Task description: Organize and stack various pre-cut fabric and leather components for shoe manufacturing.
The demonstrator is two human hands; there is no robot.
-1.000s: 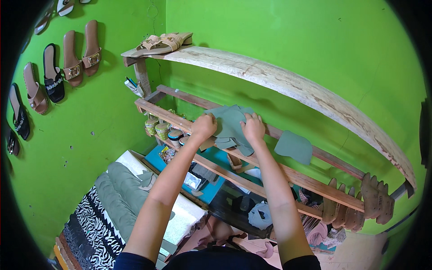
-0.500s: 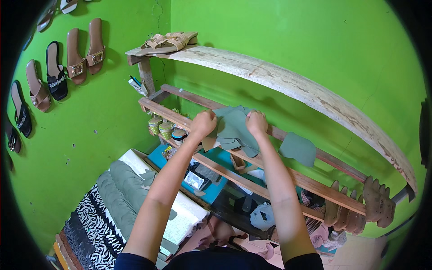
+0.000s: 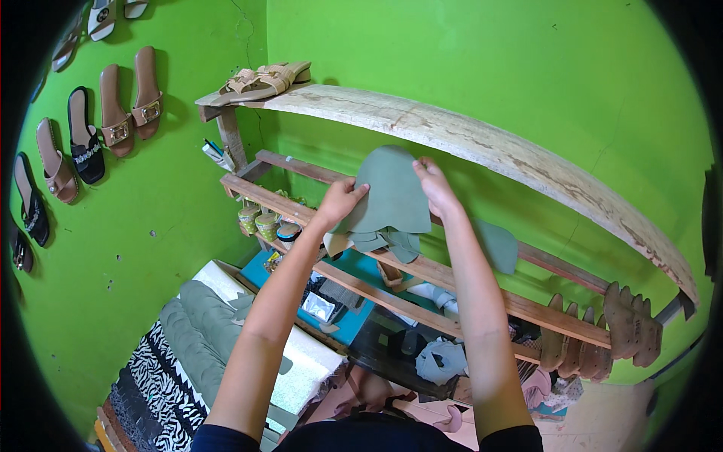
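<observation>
Between my hands I hold up a grey-green, arch-topped piece of sheet material [image 3: 395, 192], which looks like leather. My left hand [image 3: 344, 200] pinches its left edge with the thumb on the near face. On the opposite edge, my right hand [image 3: 435, 187] closes near the top, its fingers partly hidden. Below the raised piece, several smaller grey-green cut pieces [image 3: 388, 242] lie on the wooden rack [image 3: 482, 294]. A separate grey-green piece [image 3: 495, 247] rests on the rack to the right of my right wrist.
A whitish curved shelf [image 3: 452, 128] spans above the rack, with tan sandals [image 3: 263, 81] at its left end. Brown shoe lasts [image 3: 629, 324] hang at the right. Material rolls [image 3: 199, 324] lie lower left. Slide sandals [image 3: 117, 109] hang on the green wall.
The arch-topped piece has been lifted upright from the cut pieces on the rack. Both hands now grip its side edges. The view has shifted slightly.
</observation>
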